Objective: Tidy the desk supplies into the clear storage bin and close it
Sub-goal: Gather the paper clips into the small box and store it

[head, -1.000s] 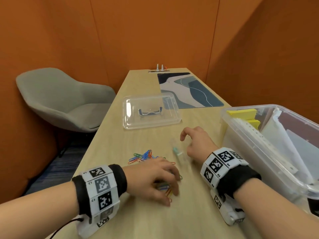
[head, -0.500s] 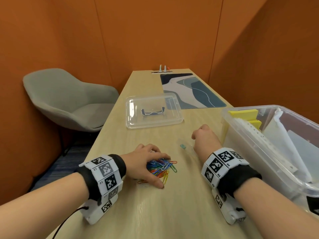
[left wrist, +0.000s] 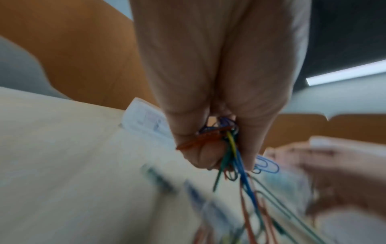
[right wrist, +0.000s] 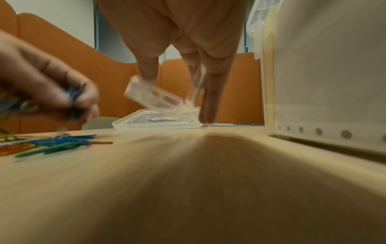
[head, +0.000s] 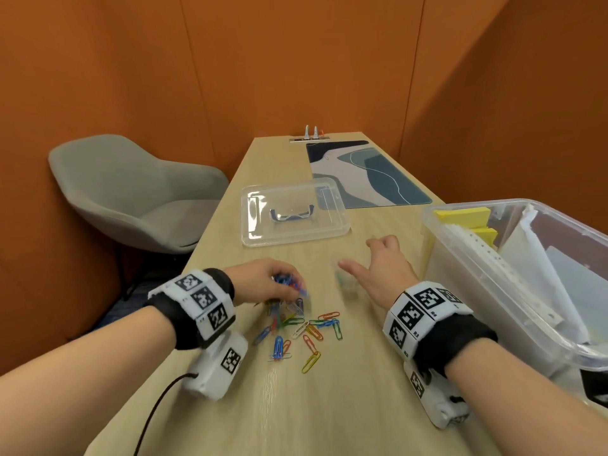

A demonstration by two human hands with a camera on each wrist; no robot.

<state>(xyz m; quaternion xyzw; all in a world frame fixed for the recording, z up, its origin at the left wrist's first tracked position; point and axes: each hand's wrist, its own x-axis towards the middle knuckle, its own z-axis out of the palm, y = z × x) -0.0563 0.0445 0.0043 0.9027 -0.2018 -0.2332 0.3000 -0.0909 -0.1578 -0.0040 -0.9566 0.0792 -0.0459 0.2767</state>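
A bunch of paper clips (head: 289,282) was pinched in the left hand (head: 263,281); others lay scattered on the desk (head: 329,406). A small clear case (right wrist: 154,97), hinged open, was held in the right hand (head: 388,274) beside the storage bin (head: 460,291). The bunch was best lowered slowly into the case.

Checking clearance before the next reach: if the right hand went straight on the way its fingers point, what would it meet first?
Probably the small clear case the right hand already touches; beyond that, the bin lid flat on the desk. Depth is uncertain.
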